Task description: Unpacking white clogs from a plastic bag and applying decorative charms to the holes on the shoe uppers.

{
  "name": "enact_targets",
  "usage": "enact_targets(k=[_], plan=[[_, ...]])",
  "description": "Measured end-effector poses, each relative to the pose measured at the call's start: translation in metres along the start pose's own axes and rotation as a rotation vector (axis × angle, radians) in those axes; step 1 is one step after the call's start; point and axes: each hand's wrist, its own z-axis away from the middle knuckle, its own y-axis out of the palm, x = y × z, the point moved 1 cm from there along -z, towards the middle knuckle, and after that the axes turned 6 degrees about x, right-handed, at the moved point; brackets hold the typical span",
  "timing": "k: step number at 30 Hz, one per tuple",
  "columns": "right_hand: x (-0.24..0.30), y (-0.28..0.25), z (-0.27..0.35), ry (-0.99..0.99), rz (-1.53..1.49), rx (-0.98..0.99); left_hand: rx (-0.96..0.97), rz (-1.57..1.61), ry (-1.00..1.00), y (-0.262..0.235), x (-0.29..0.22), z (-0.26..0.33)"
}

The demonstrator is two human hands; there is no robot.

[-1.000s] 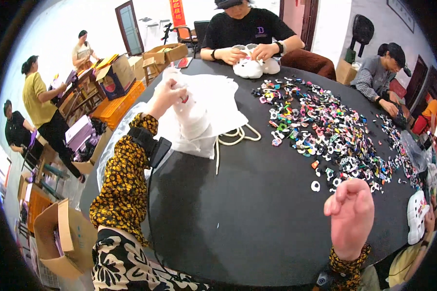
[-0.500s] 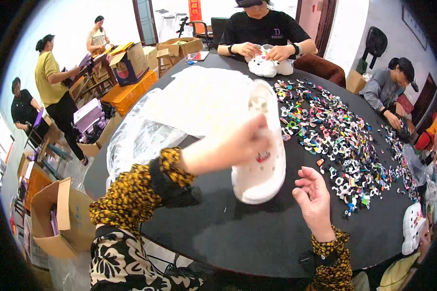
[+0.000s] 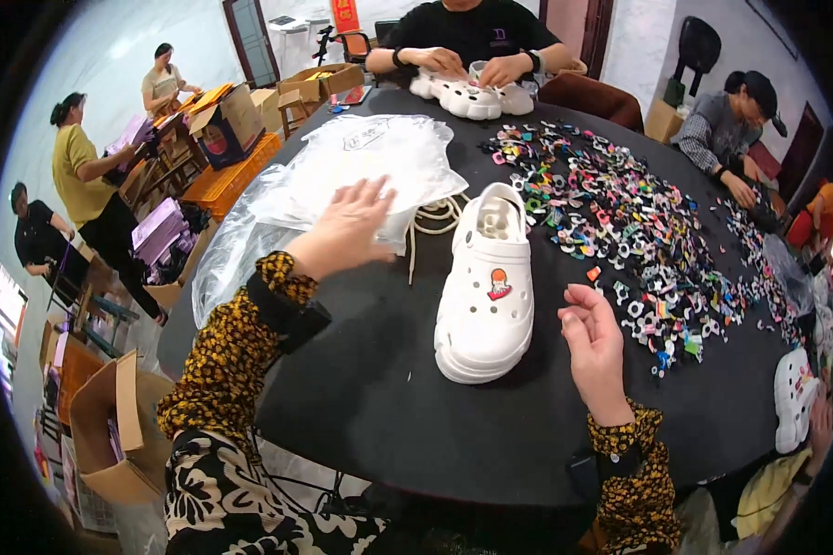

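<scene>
A white clog (image 3: 477, 319) stands on the black table, its toe toward me. A small red and orange charm (image 3: 499, 285) sits in one of its holes. My left hand (image 3: 350, 229), fingers spread, is off to the left of the clog over the edge of a stack of white plastic bags (image 3: 379, 157). Nothing is in it. My right hand (image 3: 592, 347) is at the right of the clog, apart from it, with loosely bent fingers and nothing visible in them. Beyond it spreads a wide heap of small colourful shoe charms (image 3: 639, 231).
A coiled pale cord (image 3: 432, 218) lies by the bags. Across the table a person handles white clogs (image 3: 472, 95); another works at the right. A white clog (image 3: 791, 398) is by someone's hand at the right edge. Cardboard boxes (image 3: 120, 435) stand on the left.
My left hand has moved left, away from above the clog, and its fingers have spread. The clog's upper and charm now show plainly. My right hand has barely moved.
</scene>
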Motion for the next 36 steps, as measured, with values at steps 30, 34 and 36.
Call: enact_targets(k=[30,34,36], plan=[[-0.005,-0.009,-0.007,-0.051,-0.002,-0.052,-0.722,0.61,-0.298,-0.02,0.095,-0.06],[-0.003,-0.016,-0.008,-0.038,-0.029,0.005,-0.543,0.455,-0.229,-0.07,-0.014,-0.072],[0.011,-0.018,-0.008,-0.072,-0.069,0.016,-0.55,0.453,-0.015,-0.074,-0.07,-0.078]])
